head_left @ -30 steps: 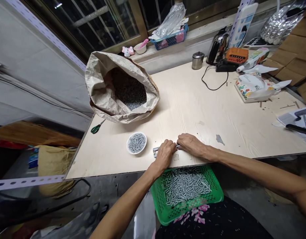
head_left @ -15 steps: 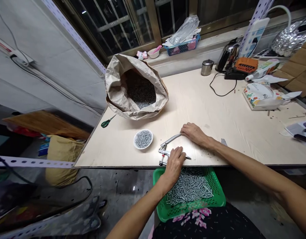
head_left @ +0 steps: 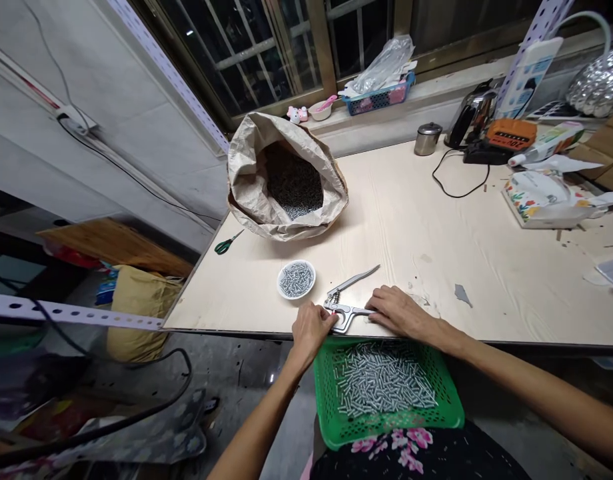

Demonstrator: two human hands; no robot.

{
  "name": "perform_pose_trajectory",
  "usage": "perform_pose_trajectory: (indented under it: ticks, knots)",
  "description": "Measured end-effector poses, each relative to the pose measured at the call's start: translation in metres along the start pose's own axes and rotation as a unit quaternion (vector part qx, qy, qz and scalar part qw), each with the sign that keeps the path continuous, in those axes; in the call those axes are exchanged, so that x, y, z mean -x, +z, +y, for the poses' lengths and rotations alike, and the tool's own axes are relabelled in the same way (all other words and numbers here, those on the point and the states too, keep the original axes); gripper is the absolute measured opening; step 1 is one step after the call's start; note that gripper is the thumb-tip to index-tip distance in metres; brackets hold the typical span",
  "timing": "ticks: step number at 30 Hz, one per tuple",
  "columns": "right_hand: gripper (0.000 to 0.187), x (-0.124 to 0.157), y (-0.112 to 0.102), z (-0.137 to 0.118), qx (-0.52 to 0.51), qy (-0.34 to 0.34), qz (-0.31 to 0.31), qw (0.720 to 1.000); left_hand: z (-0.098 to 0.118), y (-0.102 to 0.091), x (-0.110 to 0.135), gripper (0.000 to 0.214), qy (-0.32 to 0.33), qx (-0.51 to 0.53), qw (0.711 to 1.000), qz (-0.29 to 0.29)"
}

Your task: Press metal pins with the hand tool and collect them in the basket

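Note:
A metal hand press tool (head_left: 347, 295) lies at the near edge of the wooden table (head_left: 426, 233), its handles spread apart. My left hand (head_left: 311, 328) pinches something small at the tool's jaw end. My right hand (head_left: 399, 311) rests on the lower handle, fingers curled over it. A small white bowl of metal pins (head_left: 296, 279) sits just left of the tool. A green basket (head_left: 386, 387) full of metal pins sits on my lap below the table edge.
A large paper sack of small metal parts (head_left: 286, 180) stands at the table's back left, green scissors (head_left: 228, 243) beside it. A kettle (head_left: 474, 120), metal cup (head_left: 428, 139), orange device (head_left: 511, 133), cable and tissue pack (head_left: 546, 197) occupy the far right.
The tool's handles were closed under both hands, then spread open. My right hand came from the upper handle to the lower one; my left hand slid to the jaw end.

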State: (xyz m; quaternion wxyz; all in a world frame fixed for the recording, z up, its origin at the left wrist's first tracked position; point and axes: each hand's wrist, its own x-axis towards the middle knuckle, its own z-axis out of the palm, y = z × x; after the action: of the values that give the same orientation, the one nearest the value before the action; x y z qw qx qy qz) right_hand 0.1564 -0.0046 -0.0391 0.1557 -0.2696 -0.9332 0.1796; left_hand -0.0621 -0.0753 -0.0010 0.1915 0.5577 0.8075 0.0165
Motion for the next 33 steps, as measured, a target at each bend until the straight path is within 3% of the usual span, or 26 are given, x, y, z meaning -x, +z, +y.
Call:
perform_pose_trajectory:
  ticks: [4, 9, 13, 16, 20, 24, 29, 33]
  knots:
    - [0.012, -0.012, 0.01, 0.001, 0.076, 0.006, 0.046, 0.996, 0.007, -0.011, -0.013, 0.018, 0.006, -0.047, 0.997, -0.064]
    - [0.016, -0.021, 0.007, 0.015, 0.092, 0.016, 0.084, 0.992, 0.015, -0.027, 0.016, 0.021, 0.107, -0.148, 0.982, 0.052]
    - [0.017, -0.019, 0.009, 0.02, 0.048, 0.028, 0.092, 0.994, 0.02, -0.031, 0.044, 0.012, 0.202, -0.101, 0.974, 0.013]
    - [0.018, -0.018, 0.013, 0.02, 0.04, 0.033, 0.1, 0.994, 0.009, -0.044, 0.027, 0.013, 0.142, -0.094, 0.984, 0.042]
    - [0.018, -0.018, 0.015, 0.019, 0.043, 0.027, 0.114, 0.992, -0.028, -0.074, -0.031, 0.026, -0.013, -0.097, 0.983, 0.156]
    - [0.017, -0.019, 0.015, 0.019, 0.051, 0.027, 0.115, 0.992, -0.061, -0.086, -0.07, 0.027, -0.067, -0.057, 0.986, 0.14]
    - [0.017, -0.019, 0.015, 0.018, 0.068, 0.031, 0.12, 0.99, -0.074, -0.075, -0.071, 0.023, -0.065, -0.027, 0.993, 0.091]
    - [0.018, -0.018, 0.017, 0.018, 0.077, 0.031, 0.117, 0.99, -0.069, -0.071, -0.059, 0.023, -0.035, -0.065, 0.992, 0.105]
